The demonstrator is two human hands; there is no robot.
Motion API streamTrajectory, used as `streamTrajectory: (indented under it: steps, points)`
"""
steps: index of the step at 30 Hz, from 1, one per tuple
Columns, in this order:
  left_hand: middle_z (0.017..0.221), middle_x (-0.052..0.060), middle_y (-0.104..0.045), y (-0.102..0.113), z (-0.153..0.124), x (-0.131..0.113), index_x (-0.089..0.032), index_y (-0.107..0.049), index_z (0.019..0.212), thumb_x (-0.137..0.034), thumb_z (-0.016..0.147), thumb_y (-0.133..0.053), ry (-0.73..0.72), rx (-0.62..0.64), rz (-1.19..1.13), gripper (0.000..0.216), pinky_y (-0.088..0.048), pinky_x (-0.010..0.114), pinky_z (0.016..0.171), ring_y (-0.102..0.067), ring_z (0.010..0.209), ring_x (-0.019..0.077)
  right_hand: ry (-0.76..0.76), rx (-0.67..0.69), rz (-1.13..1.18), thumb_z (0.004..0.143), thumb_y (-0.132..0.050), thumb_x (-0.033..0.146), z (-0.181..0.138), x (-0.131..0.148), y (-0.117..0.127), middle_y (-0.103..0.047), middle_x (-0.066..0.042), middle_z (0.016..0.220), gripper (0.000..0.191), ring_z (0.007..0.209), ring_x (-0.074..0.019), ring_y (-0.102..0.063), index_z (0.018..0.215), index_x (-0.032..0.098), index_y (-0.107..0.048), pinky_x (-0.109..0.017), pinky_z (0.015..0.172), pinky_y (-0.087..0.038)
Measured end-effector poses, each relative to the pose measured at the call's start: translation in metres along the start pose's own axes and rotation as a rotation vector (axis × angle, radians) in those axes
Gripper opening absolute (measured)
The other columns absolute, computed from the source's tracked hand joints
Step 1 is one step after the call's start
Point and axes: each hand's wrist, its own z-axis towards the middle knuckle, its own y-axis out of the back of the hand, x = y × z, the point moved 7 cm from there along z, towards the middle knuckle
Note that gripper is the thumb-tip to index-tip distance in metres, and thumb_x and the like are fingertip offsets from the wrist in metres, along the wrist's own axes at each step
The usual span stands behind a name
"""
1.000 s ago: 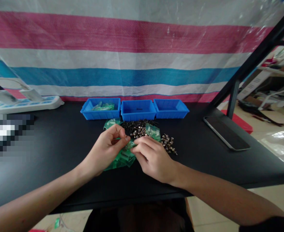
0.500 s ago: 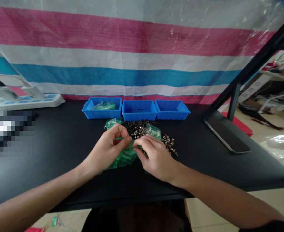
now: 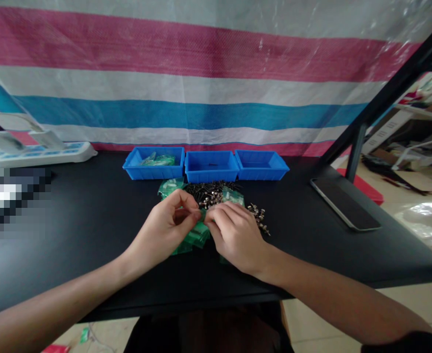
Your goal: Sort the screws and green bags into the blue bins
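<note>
Close together over the table, my left hand [image 3: 167,220] and my right hand [image 3: 236,233] each pinch with thumb and fingers. A small green plastic bag [image 3: 202,215] shows between the fingertips, mostly covered by them. Below it lie more green bags [image 3: 196,237] in a loose heap. Just beyond my hands are dark screws [image 3: 210,188] in a pile and shiny metal fittings [image 3: 259,214], partly behind my right hand. One green bag with pale pieces [image 3: 171,186] rests past my left hand, and a similar bag [image 3: 232,196] past my right.
Three blue bins stand in a row: the left bin [image 3: 156,172] has green bags in it, the middle bin [image 3: 212,175] a small dark piece, then the right bin [image 3: 263,172]. A phone [image 3: 344,203] lies at right, a power strip [image 3: 68,154] at far left.
Both hands stay nearly in place, fingertips still together at the green bag. My right hand's fingers have shifted slightly, and more green shows between the hands.
</note>
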Motion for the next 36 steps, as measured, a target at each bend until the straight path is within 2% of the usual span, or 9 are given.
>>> streamTrajectory:
  steps: [4, 9, 18, 22, 28, 36]
  points:
    - [0.073, -0.003, -0.052, 0.004, -0.001, -0.004, -0.017, -0.046, 0.078, -0.017, 0.076, -0.056, -0.013, -0.025, -0.041, 0.011, -0.044, 0.019, 0.06, -0.052, 0.066, 0.0084, -0.015, -0.067, 0.017, 0.085, -0.046, 0.014, 0.002, -0.003, 0.006, -0.06, -0.006, 0.081, 0.013, 0.079, -0.0183, -0.053, 0.075, 0.015, -0.055, -0.032, 0.074, -0.042]
    - [0.069, -0.004, -0.053, 0.004, -0.002, -0.002, -0.017, -0.046, 0.076, -0.018, 0.075, -0.059, 0.053, -0.016, -0.194, 0.013, -0.04, 0.017, 0.057, -0.05, 0.064, 0.0078, -0.08, -0.164, 0.054, 0.082, -0.052, 0.021, 0.004, -0.012, 0.014, -0.057, -0.006, 0.078, 0.01, 0.077, -0.019, -0.051, 0.073, 0.016, -0.055, -0.032, 0.07, -0.043]
    - [0.07, -0.004, -0.05, 0.001, -0.003, 0.002, -0.017, -0.048, 0.077, -0.016, 0.077, -0.057, 0.112, -0.032, -0.285, 0.009, -0.038, 0.017, 0.061, -0.047, 0.067, 0.0077, -0.168, -0.143, 0.232, 0.082, -0.051, 0.02, 0.004, -0.018, 0.011, -0.057, -0.004, 0.072, 0.009, 0.071, -0.0162, -0.053, 0.074, 0.017, -0.053, -0.029, 0.066, -0.042]
    - [0.071, -0.004, -0.05, 0.001, -0.003, 0.0, -0.017, -0.048, 0.076, -0.014, 0.076, -0.057, 0.078, -0.052, -0.248, 0.01, -0.039, 0.017, 0.061, -0.048, 0.068, 0.008, -0.228, -0.108, 0.393, 0.081, -0.051, 0.018, 0.004, -0.019, 0.008, -0.057, -0.002, 0.07, 0.007, 0.068, -0.0141, -0.055, 0.074, 0.017, -0.053, -0.027, 0.064, -0.043]
    - [0.074, -0.003, -0.052, 0.0, -0.004, -0.003, -0.018, -0.047, 0.077, -0.016, 0.077, -0.055, 0.02, -0.018, -0.181, 0.008, -0.04, 0.018, 0.061, -0.05, 0.069, 0.009, -0.377, -0.098, 0.673, 0.077, -0.053, 0.016, 0.003, -0.024, 0.0, -0.055, 0.001, 0.068, 0.006, 0.062, -0.011, -0.054, 0.074, 0.018, -0.048, -0.023, 0.059, -0.044]
    - [0.074, -0.002, -0.051, -0.001, -0.006, -0.006, -0.018, -0.046, 0.076, -0.018, 0.078, -0.054, -0.02, -0.005, -0.128, 0.009, -0.04, 0.019, 0.058, -0.05, 0.068, 0.0093, -0.445, -0.073, 0.756, 0.077, -0.056, 0.024, 0.001, -0.029, -0.004, -0.051, 0.002, 0.068, 0.012, 0.062, -0.0107, -0.052, 0.075, 0.018, -0.046, -0.023, 0.057, -0.044]
